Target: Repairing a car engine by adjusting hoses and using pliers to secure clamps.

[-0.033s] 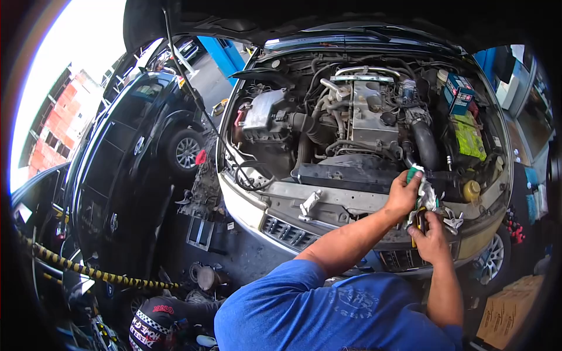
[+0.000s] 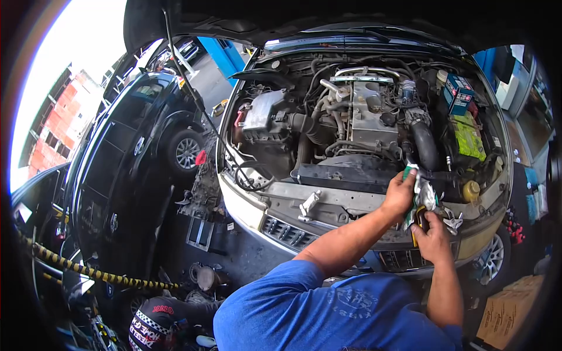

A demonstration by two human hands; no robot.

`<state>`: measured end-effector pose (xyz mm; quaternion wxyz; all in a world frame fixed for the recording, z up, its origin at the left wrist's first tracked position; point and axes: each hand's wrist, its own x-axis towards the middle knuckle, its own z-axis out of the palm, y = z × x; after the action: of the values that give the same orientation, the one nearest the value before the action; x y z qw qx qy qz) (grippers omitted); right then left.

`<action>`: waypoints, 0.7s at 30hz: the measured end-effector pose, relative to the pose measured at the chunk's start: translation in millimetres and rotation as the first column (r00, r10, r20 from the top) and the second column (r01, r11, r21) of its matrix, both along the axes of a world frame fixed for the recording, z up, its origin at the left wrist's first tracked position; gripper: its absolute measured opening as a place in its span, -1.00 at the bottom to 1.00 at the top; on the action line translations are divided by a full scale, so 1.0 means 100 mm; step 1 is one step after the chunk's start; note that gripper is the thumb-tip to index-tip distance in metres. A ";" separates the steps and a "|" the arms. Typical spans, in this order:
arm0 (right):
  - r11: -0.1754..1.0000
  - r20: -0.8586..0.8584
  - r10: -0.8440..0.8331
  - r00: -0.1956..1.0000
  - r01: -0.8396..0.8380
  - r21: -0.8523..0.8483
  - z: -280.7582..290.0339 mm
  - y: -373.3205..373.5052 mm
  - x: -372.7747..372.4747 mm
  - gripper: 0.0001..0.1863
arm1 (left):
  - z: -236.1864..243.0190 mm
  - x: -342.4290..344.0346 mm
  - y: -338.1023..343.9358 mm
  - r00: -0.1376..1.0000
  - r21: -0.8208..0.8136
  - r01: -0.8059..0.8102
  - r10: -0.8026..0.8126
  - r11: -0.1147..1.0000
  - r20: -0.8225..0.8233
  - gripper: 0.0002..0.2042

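Note:
My left hand (image 2: 397,197) is closed around the upper end of a crumpled green-and-white piece (image 2: 428,195), perhaps a tube or wrapper; its exact kind is unclear. Just below, my right hand (image 2: 432,238) is closed on a tool with a yellow-and-black handle (image 2: 419,219), its working end hidden by the crumpled piece. Both hands are close together over the front right of an open engine bay. A silver metal tool (image 2: 452,222) lies beside my right hand on the front panel. Farther left on that panel rests a pale crumpled object (image 2: 310,203).
Ahead is the engine (image 2: 374,126), with a blue box (image 2: 458,93) and a bright green-yellow packet (image 2: 468,137) at its right. A prop rod (image 2: 187,82) rises on the left. A dark car (image 2: 117,152) stands beyond. A person (image 2: 155,324) is low at left; a cardboard box (image 2: 508,313) sits right.
My left hand has shifted slightly left and down, and the upper end of the green-and-white piece has moved with it. My right hand stays almost in place.

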<state>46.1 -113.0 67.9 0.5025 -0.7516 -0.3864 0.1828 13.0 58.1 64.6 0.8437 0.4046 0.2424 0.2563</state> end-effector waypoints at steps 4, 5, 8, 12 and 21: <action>0.998 -0.097 -0.038 0.995 0.033 -0.058 0.10 -0.04 0.13 -0.72 | 0.16 -0.27 0.27 0.973 -0.216 0.164 -0.122 0.962 0.195 -0.63; 0.998 -0.192 -0.061 0.979 0.058 -0.022 0.15 -0.02 0.12 -0.71 | 0.02 -0.28 0.34 0.968 -0.104 0.243 -0.234 0.964 0.094 -0.60; 1.000 0.065 -0.010 0.998 0.010 -0.001 0.12 0.11 0.17 -0.68 | -0.13 -0.17 -0.08 0.963 0.252 0.244 -0.265 0.936 0.051 -0.63; 0.988 -0.220 0.114 0.969 -0.088 0.124 0.00 0.00 0.45 -0.70 | 0.06 -0.19 -0.05 0.894 0.058 0.443 -0.446 0.894 0.043 -0.74; 0.963 -0.580 0.238 0.779 -0.111 0.246 -0.02 -0.17 0.90 -0.77 | 0.11 0.08 -0.14 0.853 0.276 0.520 -0.477 0.808 -0.213 -0.63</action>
<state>136.0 -130.1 66.2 0.6523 -0.5604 -0.2902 0.4197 21.2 43.6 75.7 0.7851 0.6029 0.1379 0.0341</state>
